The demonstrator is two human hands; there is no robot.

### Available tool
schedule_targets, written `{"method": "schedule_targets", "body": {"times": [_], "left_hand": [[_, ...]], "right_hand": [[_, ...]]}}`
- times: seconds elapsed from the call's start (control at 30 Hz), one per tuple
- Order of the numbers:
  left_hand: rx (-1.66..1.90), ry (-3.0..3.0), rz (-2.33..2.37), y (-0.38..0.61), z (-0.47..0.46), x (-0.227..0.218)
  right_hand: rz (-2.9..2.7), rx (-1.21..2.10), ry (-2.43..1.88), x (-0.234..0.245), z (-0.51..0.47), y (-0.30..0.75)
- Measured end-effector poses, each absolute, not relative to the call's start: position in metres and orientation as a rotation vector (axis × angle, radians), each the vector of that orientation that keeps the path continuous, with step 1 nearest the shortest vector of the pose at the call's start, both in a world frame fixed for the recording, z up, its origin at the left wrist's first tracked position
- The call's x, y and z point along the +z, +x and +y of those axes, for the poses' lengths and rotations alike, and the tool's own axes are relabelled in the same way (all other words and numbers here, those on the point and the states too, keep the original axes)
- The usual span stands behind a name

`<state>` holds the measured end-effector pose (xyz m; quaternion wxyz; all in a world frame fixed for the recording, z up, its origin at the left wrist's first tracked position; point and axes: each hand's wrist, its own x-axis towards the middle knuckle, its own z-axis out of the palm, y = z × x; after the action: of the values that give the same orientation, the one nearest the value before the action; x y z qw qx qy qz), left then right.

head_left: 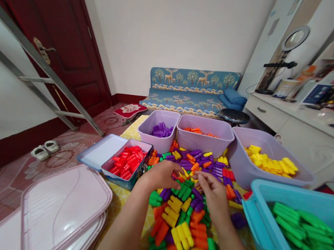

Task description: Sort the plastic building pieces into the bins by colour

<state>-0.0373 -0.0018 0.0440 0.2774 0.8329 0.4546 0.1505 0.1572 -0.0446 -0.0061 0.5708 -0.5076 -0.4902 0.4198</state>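
Both hands meet over the mixed heap of pegs (185, 218) spread on the yellow-clothed counter (115, 206). The left hand (160, 174) lies knuckles-up with its fingers curled down into the pieces. The right hand (213, 194) reaches in beside it, fingertips drawn close together at a small piece. I cannot tell whether either hand has a firm hold.

Some sorting shows around them. There are purple pegs in the left tub (155, 143), a few orange ones in the middle tub (201, 143), yellow ones in the right tub (241, 170), green ones in the blue basin (257, 220) and red ones in the small box (124, 183). The heap is large and of every colour, so most of it looks unsorted.

Stacked pink lids (62, 205) sit at the left edge. The tubs crowd close around the heap. A ladder (38, 65) leans by the door.
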Motion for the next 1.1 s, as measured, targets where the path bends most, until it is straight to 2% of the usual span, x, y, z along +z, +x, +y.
{"method": "schedule_targets", "body": {"times": [0.1, 0.2, 0.33, 0.5, 0.63, 0.77, 0.87, 0.97, 1.1], "left_hand": [[0.158, 2.288, 1.194, -0.041, -0.01, 0.054], [0.114, 2.345, 1.251, -0.029, -0.013, 0.051], [0.267, 2.321, 1.358, -0.011, -0.009, 0.034], [0.63, 2.212, 1.629, -0.005, 0.003, 0.01], [0.883, 2.108, 1.424, -0.005, 0.009, 0.005], [0.875, 2.093, 1.095, -0.005, 0.008, 0.008], [0.801, 2.115, 0.998, -0.008, 0.008, 0.008], [0.773, 2.126, 1.103, -0.011, 0.01, 0.005], [0.768, 2.145, 1.264, -0.015, 0.014, 0.0]], "right_hand": [[-1.174, 0.932, -1.211, -0.009, -0.042, 0.16], [-1.17, 0.89, -1.225, -0.014, -0.041, 0.164], [-1.182, 0.828, -1.249, -0.018, -0.04, 0.165], [-1.168, 0.815, -1.24, -0.023, -0.04, 0.162], [-1.225, 0.812, -1.205, -0.027, -0.039, 0.159], [-1.278, 0.842, -1.171, -0.026, -0.039, 0.156], [-1.387, 0.724, -1.202, -0.025, -0.039, 0.157], [-1.453, 0.61, -1.227, -0.025, -0.038, 0.159], [-1.354, 0.632, -1.27, -0.017, -0.041, 0.161]]}}
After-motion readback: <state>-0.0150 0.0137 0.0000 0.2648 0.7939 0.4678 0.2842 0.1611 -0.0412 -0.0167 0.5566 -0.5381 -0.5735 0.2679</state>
